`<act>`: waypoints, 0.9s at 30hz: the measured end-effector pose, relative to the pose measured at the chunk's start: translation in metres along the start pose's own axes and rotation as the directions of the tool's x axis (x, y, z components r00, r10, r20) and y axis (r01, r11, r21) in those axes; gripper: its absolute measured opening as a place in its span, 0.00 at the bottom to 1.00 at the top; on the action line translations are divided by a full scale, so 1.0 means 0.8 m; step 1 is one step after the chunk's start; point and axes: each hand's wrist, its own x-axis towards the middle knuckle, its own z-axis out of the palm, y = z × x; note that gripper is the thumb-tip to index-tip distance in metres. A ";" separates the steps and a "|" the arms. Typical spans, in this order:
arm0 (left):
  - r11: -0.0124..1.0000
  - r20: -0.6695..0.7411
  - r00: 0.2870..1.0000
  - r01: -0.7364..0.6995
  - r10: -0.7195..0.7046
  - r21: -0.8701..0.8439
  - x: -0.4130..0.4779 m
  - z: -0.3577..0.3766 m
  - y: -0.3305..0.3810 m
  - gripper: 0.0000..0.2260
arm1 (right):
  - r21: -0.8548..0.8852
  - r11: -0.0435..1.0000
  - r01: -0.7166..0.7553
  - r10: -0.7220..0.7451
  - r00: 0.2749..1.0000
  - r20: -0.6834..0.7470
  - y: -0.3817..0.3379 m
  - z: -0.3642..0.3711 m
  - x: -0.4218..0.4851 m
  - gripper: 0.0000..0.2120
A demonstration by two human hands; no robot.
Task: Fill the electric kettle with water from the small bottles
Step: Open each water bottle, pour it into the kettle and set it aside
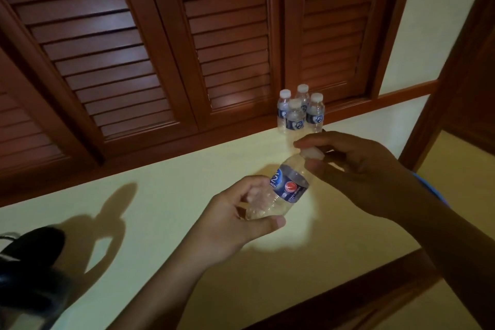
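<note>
My left hand grips the lower half of a small clear water bottle with a blue label, tilted so its neck points up and to the right. The fingers of my right hand close around its white cap. The bottle hangs above the pale yellow counter. Several more small capped bottles stand grouped at the back of the counter. A black object, probably the electric kettle, shows partly at the lower left edge, blurred.
Brown louvred wooden doors rise right behind the counter. A wooden frame post stands at the right, and a wooden edge borders the counter's front. The kettle casts a shadow across the counter's left part.
</note>
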 end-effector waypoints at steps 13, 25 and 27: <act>0.998 0.052 0.998 0.025 -0.028 0.050 0.046 0.039 -0.010 0.18 | 0.285 0.958 0.027 -0.016 0.999 -0.040 0.039 -0.008 0.001 0.21; 0.997 -0.223 0.973 0.074 -0.064 0.036 0.200 0.118 -0.057 0.18 | -0.423 0.848 -0.318 0.343 0.939 -0.018 0.189 0.066 -0.017 0.26; 0.994 -0.237 0.971 0.058 -0.036 0.088 0.228 0.132 -0.060 0.19 | -0.463 0.816 -0.346 0.351 0.933 -0.079 0.207 0.072 -0.015 0.29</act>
